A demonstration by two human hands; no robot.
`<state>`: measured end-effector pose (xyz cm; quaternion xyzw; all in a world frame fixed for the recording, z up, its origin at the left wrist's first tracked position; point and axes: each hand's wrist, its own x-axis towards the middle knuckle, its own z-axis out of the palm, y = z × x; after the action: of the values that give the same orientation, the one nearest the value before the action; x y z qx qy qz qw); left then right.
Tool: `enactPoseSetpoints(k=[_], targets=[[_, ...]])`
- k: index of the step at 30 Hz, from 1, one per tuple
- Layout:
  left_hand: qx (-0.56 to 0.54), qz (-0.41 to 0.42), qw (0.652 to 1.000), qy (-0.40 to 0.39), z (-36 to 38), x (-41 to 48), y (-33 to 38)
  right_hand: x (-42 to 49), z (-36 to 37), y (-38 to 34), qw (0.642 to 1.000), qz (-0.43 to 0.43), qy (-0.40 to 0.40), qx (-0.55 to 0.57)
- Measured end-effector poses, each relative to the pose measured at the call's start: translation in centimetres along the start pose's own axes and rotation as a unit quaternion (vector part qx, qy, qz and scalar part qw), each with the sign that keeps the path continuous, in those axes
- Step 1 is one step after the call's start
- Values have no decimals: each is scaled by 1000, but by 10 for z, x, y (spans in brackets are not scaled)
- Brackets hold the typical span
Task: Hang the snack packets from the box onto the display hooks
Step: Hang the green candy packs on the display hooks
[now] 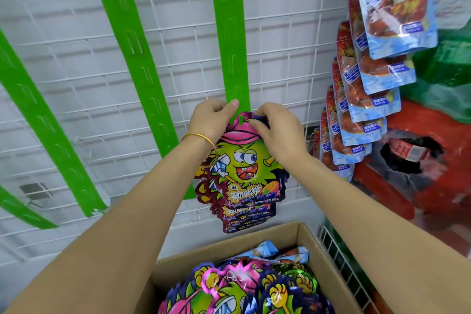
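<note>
A cartoon snack packet with a green spiky face and pink cap hangs against the middle green clip strip. My left hand pinches the strip's tab at the packet's top left; a gold bangle sits on that wrist. My right hand grips the packet's top right edge. A green tab pokes through the slot in the pink cap. Below it, a few more of the same packets hang on the strip, overlapping. The cardboard box at the bottom holds several more packets.
Two more green clip strips hang bare on the white wire grid. A column of blue and red snack bags hangs at the right. A red plastic stool stands beyond it, with green bags above.
</note>
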<state>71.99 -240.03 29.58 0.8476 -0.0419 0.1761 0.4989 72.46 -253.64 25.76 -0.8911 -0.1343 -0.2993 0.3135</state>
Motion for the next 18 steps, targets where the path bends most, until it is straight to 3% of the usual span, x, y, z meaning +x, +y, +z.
enactPoseSetpoints(k=[6, 10, 13, 15, 18], targets=[[19, 42, 999, -27, 4, -24, -23, 0, 0, 2, 1000, 3, -26, -14], [159, 173, 969, 73, -9, -48, -48, -15, -5, 6, 1000, 16, 7, 8], [195, 206, 954, 98, -23, -83, -68, -54, -8, 16, 998, 6, 69, -9], [199, 191, 959, 58, -29, -114, -89, -96, 1, 25, 998, 51, -14, 41], [190, 135, 972, -21, -33, -159, -127, -156, 25, 32, 944, 121, -294, 90]])
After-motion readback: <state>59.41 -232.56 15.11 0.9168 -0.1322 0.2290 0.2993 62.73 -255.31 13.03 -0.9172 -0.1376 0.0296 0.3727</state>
